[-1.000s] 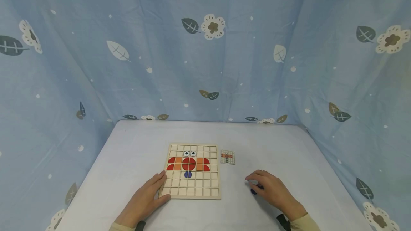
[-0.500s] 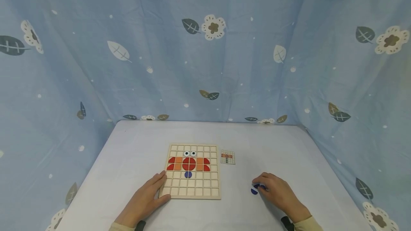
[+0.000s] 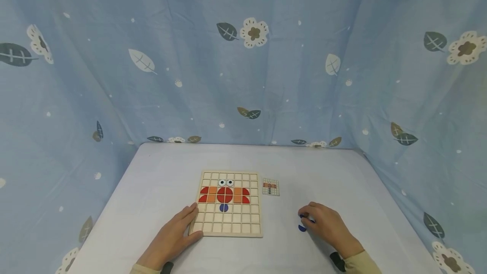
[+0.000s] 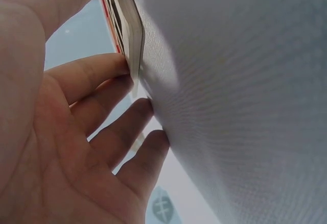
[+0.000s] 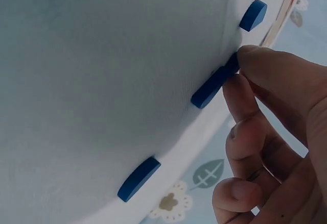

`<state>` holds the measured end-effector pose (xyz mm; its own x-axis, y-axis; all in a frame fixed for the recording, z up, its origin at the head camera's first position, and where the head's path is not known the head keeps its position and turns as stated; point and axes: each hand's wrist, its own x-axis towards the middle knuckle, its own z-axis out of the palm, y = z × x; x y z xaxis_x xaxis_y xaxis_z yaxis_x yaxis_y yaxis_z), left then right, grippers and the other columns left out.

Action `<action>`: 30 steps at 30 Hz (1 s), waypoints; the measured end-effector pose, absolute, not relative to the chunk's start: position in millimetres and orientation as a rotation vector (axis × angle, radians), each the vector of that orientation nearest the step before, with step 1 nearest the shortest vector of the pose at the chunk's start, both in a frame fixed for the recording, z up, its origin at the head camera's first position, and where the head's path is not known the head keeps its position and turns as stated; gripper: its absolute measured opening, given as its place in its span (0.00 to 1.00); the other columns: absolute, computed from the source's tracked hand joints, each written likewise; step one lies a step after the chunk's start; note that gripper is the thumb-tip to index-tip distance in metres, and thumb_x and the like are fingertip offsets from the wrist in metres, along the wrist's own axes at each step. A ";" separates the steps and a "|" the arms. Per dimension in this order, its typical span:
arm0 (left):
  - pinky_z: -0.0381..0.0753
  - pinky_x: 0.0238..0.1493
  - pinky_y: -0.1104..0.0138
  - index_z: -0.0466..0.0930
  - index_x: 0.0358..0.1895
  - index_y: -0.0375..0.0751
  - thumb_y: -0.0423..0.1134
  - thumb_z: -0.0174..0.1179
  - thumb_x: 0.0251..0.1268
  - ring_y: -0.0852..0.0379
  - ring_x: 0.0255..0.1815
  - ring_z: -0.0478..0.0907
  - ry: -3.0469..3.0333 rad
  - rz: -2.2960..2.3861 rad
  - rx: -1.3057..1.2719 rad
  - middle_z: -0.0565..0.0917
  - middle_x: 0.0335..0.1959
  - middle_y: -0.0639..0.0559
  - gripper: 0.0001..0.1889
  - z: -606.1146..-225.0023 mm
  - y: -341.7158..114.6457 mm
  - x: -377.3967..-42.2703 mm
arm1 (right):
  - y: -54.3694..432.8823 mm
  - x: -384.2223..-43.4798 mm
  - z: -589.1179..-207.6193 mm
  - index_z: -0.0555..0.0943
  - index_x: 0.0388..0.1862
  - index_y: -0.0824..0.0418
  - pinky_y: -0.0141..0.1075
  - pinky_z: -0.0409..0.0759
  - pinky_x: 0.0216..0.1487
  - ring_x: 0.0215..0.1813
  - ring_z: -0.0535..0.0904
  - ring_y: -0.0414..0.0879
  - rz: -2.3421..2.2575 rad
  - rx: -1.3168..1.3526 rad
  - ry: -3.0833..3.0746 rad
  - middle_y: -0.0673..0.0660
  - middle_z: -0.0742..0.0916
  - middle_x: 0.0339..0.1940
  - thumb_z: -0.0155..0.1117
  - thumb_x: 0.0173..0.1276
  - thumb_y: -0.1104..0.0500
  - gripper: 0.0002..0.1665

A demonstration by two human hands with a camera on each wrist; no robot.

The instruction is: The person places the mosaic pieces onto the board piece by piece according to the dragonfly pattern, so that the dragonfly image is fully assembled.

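Note:
My left hand (image 3: 171, 236) rests at the near-left corner of a wooden grid board (image 3: 251, 227), its fingers along the left side and thumb at the front edge. Set in the board are red and orange pieces, two eye discs (image 3: 226, 182) and a blue circle (image 3: 223, 208). My right hand (image 3: 327, 225) is low over the table, right of the board. In the right wrist view its thumb and a finger pinch a small blue half-circle piece (image 5: 233, 63). Another blue piece (image 5: 208, 88) lies against that one. Two more, an upper (image 5: 253, 15) and a lower (image 5: 139, 179), lie apart.
A small pattern card (image 3: 271, 187) lies just right of the board, printed with a similar figure on a grid. White cloth covers the table (image 3: 304, 168). A blue leaf-and-flower curtain (image 3: 289, 62) surrounds its back and sides.
My right hand first shifts right, uncovering blue pieces, then comes slightly back left with thumb and finger on one piece. My left hand and the board stay put.

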<state>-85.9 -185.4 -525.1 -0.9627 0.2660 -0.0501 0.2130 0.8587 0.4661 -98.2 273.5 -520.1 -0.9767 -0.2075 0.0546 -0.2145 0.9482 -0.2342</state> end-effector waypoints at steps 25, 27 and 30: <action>0.66 0.74 0.49 0.73 0.72 0.39 0.58 0.70 0.61 0.44 0.77 0.62 2.909 0.728 0.358 0.69 0.76 0.51 0.40 -525.4 -185.1 -86.7 | 285.5 -111.2 -511.7 0.89 0.42 0.46 0.32 0.82 0.36 0.36 0.77 0.30 0.479 0.649 -3.108 0.40 0.87 0.47 0.81 0.56 0.60 0.16; 0.66 0.74 0.49 0.73 0.72 0.39 0.58 0.70 0.61 0.45 0.77 0.62 2.906 0.723 0.351 0.68 0.76 0.51 0.40 -525.6 -185.0 -86.9 | 285.3 -111.9 -512.0 0.89 0.42 0.46 0.32 0.82 0.35 0.36 0.77 0.30 0.474 0.652 -3.106 0.40 0.87 0.47 0.80 0.56 0.60 0.15; 0.66 0.74 0.49 0.73 0.72 0.39 0.58 0.70 0.61 0.45 0.77 0.62 2.903 0.726 0.348 0.68 0.76 0.51 0.40 -525.3 -185.0 -86.9 | 285.2 -112.4 -512.2 0.89 0.42 0.46 0.32 0.81 0.35 0.36 0.77 0.30 0.458 0.659 -3.099 0.40 0.88 0.46 0.81 0.56 0.59 0.15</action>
